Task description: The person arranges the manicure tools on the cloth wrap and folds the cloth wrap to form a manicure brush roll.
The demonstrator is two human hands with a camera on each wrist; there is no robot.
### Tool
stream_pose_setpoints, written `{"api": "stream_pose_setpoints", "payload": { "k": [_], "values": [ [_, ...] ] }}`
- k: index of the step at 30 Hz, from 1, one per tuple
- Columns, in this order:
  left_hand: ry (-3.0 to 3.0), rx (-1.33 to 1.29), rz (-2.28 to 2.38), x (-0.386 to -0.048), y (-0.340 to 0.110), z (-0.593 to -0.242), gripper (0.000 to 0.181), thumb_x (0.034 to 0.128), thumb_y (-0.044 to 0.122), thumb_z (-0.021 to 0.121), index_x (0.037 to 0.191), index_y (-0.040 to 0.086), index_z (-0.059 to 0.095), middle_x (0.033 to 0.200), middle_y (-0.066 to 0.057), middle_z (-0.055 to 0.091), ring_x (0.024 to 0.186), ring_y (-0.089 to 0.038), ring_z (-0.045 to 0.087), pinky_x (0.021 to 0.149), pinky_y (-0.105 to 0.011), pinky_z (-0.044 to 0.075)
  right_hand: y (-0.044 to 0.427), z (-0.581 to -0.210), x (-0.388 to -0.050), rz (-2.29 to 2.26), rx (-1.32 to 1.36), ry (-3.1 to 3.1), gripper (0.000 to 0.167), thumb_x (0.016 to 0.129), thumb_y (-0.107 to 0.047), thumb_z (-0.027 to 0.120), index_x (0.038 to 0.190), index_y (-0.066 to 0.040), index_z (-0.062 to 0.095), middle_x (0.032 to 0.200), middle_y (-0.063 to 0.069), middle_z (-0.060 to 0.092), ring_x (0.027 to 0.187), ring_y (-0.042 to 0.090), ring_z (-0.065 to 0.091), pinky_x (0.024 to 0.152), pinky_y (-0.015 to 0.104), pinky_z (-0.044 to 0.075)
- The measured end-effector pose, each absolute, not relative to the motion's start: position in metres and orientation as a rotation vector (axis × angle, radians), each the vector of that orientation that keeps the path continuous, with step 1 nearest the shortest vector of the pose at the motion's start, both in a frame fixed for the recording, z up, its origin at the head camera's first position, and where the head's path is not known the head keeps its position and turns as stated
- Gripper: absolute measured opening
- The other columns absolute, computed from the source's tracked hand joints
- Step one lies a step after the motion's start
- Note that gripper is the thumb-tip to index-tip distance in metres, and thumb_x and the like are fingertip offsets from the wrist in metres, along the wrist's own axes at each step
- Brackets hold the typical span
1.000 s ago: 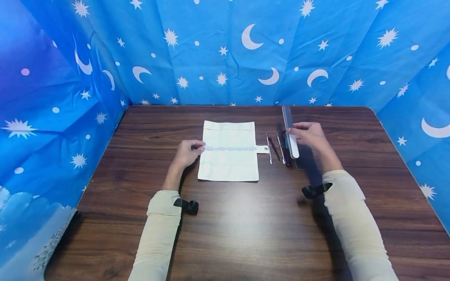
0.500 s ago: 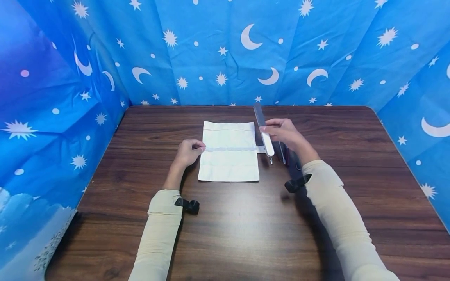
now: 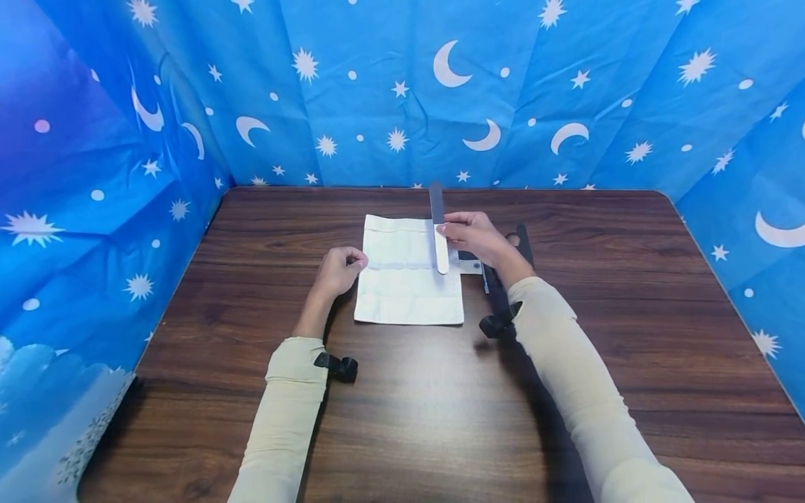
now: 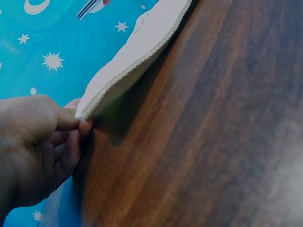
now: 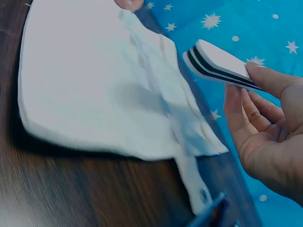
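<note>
– Right hand (image 3: 476, 236): what has it got?
– Thumb and fingers pinch a flat, layered strip (image 3: 439, 241), grey and white, held just above the right part of the white cloth (image 3: 402, 304).
– And the left hand (image 3: 337, 272)?
– Thumb against fingers, gripping the cloth's left edge.
– Where does the cloth lie?
– Spread on the counter (image 3: 428, 405), its tab (image 3: 468, 267) sticking out rightward near a slim tool (image 3: 486, 281), partly hidden.

cream sleeves (image 3: 286, 416), black wrist cameras (image 3: 344, 369)
</note>
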State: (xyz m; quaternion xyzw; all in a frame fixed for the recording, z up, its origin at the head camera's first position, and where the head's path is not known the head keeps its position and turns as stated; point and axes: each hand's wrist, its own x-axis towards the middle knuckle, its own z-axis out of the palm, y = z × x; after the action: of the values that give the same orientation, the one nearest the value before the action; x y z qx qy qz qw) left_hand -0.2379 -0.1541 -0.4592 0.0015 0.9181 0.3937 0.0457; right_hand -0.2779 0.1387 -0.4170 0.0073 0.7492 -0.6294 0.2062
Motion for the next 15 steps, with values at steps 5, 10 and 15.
{"api": "stream_pose_setpoints", "payload": {
  "k": [5,10,15],
  "values": [
    [2.809,-0.01,1.212,-0.238,-0.153,-0.459,0.019,0.1022,0.019,0.06,0.11,0.007,0.073,0.11,-0.014,0.073,0.1,-0.029,0.063,0.094,-0.044,0.047,0.12,-0.425,-0.281,-1.844,0.079,2.019,0.048,0.102,-0.014,0.061,0.146,0.0,0.05,0.141,0.018,0.058,0.11,0.015,0.066,0.111,0.039,0.049],
    [2.821,-0.036,1.208,-0.237,-0.152,-0.46,0.019,0.1021,0.021,0.061,0.109,0.009,0.073,0.109,-0.012,0.073,0.099,-0.028,0.062,0.093,-0.045,0.046,0.102,-0.433,-0.286,-1.874,0.108,2.048,0.047,0.099,-0.016,0.065,0.141,0.001,0.054,0.121,0.01,0.067,0.086,0.007,0.067,0.092,0.028,0.058],
    [2.835,-0.041,1.214,-0.236,-0.152,-0.46,0.019,0.1015,0.022,0.062,0.107,0.009,0.074,0.106,-0.012,0.074,0.095,-0.028,0.062,0.09,-0.044,0.046,0.089,-0.436,-0.291,-1.854,0.159,2.091,0.046,0.097,-0.022,0.069,0.137,-0.001,0.059,0.119,0.01,0.068,0.09,0.011,0.066,0.092,0.028,0.057]
  ]
}}
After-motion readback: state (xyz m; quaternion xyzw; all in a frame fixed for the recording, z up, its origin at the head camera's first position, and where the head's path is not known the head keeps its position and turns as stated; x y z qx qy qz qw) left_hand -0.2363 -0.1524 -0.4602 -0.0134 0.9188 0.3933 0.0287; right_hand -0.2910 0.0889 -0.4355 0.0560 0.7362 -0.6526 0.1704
